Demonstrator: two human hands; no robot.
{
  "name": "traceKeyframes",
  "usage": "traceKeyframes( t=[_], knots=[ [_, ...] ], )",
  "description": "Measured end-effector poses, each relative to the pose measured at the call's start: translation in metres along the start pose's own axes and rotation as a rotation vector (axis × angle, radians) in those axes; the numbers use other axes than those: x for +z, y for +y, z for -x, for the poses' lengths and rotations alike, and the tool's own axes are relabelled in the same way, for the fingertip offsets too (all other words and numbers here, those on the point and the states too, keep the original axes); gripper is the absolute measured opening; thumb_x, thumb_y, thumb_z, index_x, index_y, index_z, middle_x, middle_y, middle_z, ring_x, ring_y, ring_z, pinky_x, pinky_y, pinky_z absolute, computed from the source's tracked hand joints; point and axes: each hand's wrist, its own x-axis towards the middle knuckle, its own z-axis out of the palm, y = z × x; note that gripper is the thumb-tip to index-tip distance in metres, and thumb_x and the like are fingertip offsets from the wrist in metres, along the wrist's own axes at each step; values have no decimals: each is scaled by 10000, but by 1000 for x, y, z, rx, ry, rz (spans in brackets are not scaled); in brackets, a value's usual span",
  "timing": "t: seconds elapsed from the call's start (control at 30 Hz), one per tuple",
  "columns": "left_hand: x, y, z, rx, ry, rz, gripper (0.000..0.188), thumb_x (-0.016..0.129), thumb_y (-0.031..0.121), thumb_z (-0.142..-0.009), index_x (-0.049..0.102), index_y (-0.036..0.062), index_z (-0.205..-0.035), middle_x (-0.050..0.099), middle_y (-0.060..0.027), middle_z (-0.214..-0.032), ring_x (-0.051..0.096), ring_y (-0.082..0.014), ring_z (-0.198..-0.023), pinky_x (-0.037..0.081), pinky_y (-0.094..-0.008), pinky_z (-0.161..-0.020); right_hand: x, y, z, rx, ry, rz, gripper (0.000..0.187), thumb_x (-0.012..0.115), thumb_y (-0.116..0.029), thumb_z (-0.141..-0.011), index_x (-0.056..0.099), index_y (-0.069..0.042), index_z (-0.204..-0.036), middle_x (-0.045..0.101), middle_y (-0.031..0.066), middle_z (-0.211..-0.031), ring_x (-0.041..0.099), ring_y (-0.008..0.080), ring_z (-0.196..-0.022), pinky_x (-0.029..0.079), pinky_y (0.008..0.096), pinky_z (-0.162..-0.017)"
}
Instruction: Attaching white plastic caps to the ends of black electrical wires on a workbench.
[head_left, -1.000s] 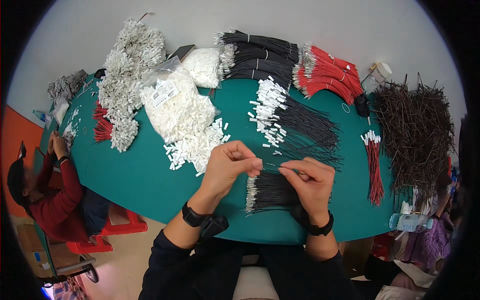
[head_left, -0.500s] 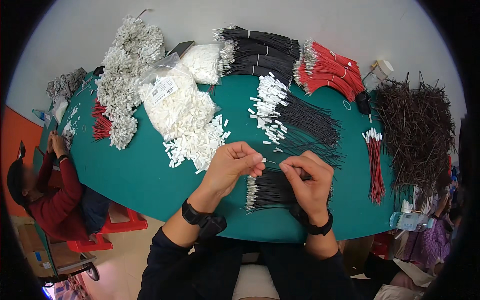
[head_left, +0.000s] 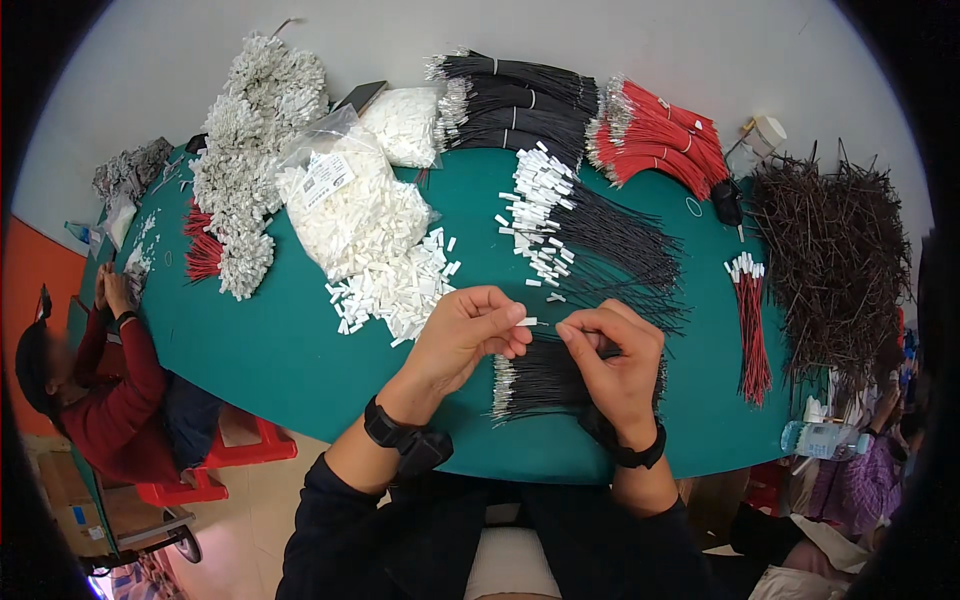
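Between thumb and forefinger, my left hand (head_left: 475, 325) pinches a small white connector housing (head_left: 528, 322). My right hand (head_left: 617, 350) is closed in a pinch on a thin wire, whose metal tip points at the housing; the tip is at or just inside its end, too small to tell. Below the hands lies a bundle of black wires (head_left: 545, 385) with bare metal terminals at the left, partly covered by my right hand. Just beyond, black wires (head_left: 625, 240) fan out with white housings (head_left: 540, 200) on their left ends.
Loose white housings (head_left: 390, 300) spill from a clear bag (head_left: 345, 210) at left. Tied black bundles (head_left: 520, 100) and red bundles (head_left: 660, 145) lie at the back. Red wires (head_left: 750, 330) and a dark brown heap (head_left: 830, 260) lie right. A co-worker (head_left: 110, 400) sits at far left.
My right hand has shifted slightly left, bringing the wire tip closer to the housing. More of the white housing now shows past my left fingertips.
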Motion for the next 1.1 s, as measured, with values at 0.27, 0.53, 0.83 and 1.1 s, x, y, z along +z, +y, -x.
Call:
traceKeyframes(
  t=[0.27, 0.53, 0.83, 1.1],
  knots=[
    [4, -1, -1, 76, 25, -38, 68, 691, 70, -998, 680, 4, -988, 754, -112, -913, 710, -146, -759, 589, -278, -721, 0, 1, 1, 3, 11, 5, 84, 806, 28, -812, 748, -5, -862, 575, 28, -678, 502, 100, -586, 377, 260, -526],
    [6, -4, -1, 243, 56, -124, 107, 760, -5, -920, 706, -18, -1011, 760, -120, -949, 724, -158, -832, 589, -278, -781, -2, 1, 1, 9, 39, -6, 75, 800, 18, -827, 748, -5, -876, 569, 26, -687, 490, 97, -584, 371, 256, -529],
    [9, -2, 1, 241, 74, -139, 140, 775, -31, -892, 733, -29, -1026, 767, -118, -947, 725, -153, -836, 582, -273, -790, -3, 0, 1, 18, 15, -3, 74, 802, 8, -829, 751, -9, -879, 580, 30, -683, 499, 101, -579, 375, 262, -525],
    [14, -1, 7, 269, 74, -308, 132, 773, -72, -874, 742, -38, -997, 758, -106, -962, 726, -149, -872, 583, -258, -813, -1, 1, 1, -17, -5, 8, 85, 807, 2, -821, 753, -17, -884, 593, 38, -691, 511, 127, -598, 390, 279, -542]
  ],
)
